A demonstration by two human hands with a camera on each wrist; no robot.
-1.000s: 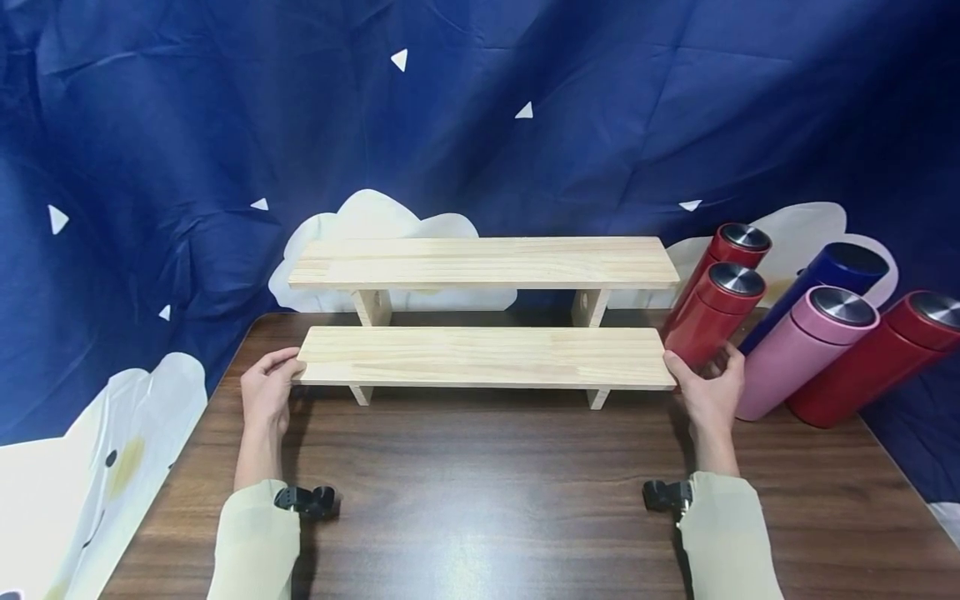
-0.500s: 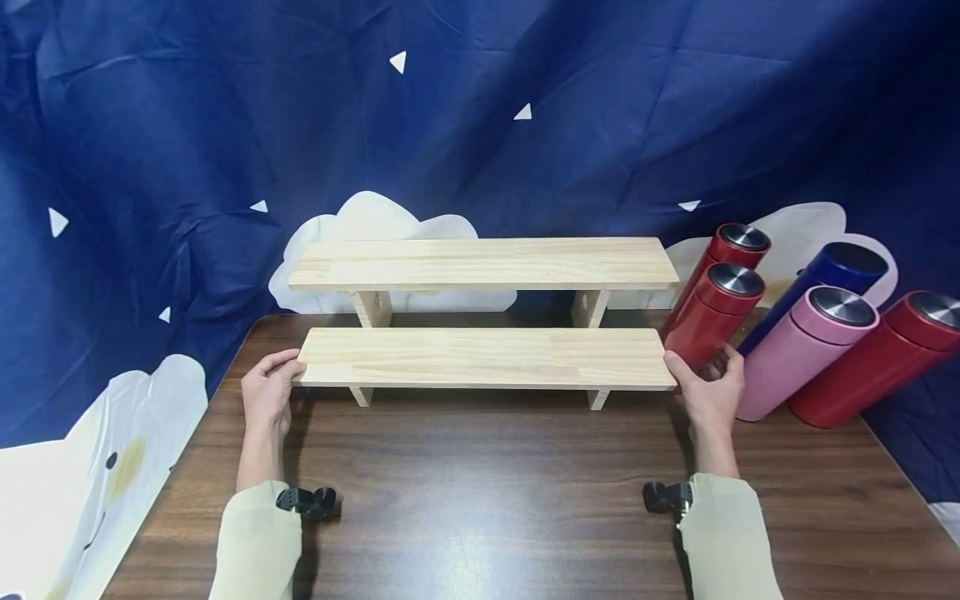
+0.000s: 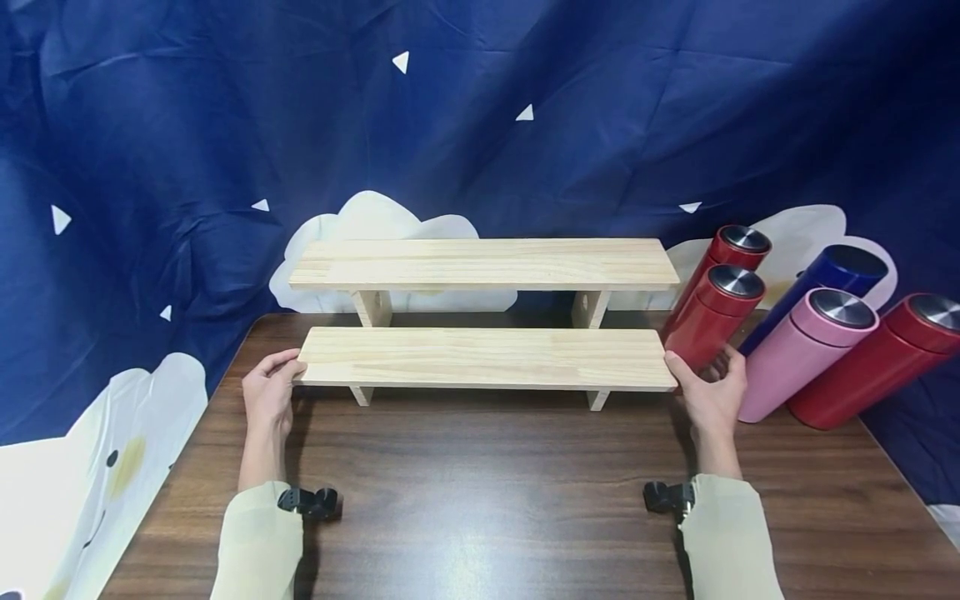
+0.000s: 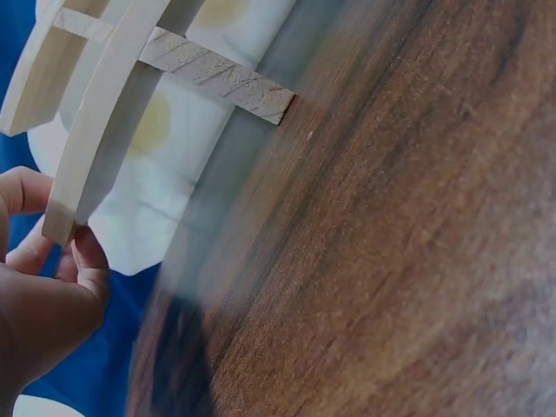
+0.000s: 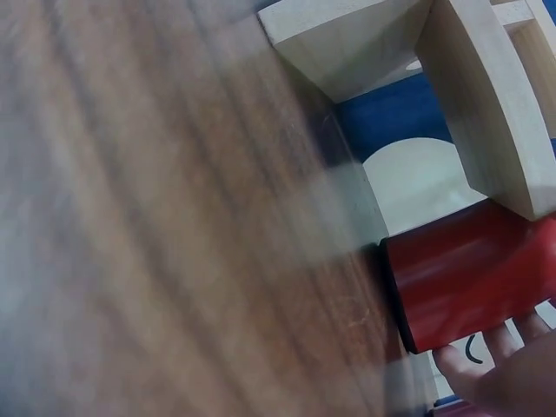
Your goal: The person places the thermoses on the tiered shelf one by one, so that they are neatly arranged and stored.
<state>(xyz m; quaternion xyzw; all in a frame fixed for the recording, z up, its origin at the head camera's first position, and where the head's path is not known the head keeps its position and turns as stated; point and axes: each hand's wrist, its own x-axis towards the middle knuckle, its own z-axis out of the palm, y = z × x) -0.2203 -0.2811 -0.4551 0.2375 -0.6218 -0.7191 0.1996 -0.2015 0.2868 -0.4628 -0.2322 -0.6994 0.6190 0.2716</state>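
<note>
Head cam's got one two-tier rack (image 3: 483, 265) on the table (image 3: 465, 483) plus three red bottles (image 3: 873, 367), one pink bottle (image 3: 797, 358) and one blue bottle (image 3: 822, 276) by its right end, left wrist has the left hand (image 4: 52, 304) pinching the lower shelf (image 4: 101, 113), and right wrist shows the right hand (image 5: 512, 373) curled round one red bottle (image 5: 465, 274).

The far side is closed off by a deep blue, creased fabric backdrop (image 3: 225, 125), sunk in darker shade at the upper right. Small white printed triangles (image 3: 401, 62) are scattered across it. White printed cloud shapes (image 3: 371, 215) are seen low at the far middle and right, and a larger one is marked with yellow at the left. Pale light is reflected on the near middle of a brown wood-grain tabletop (image 3: 465, 467).
</note>
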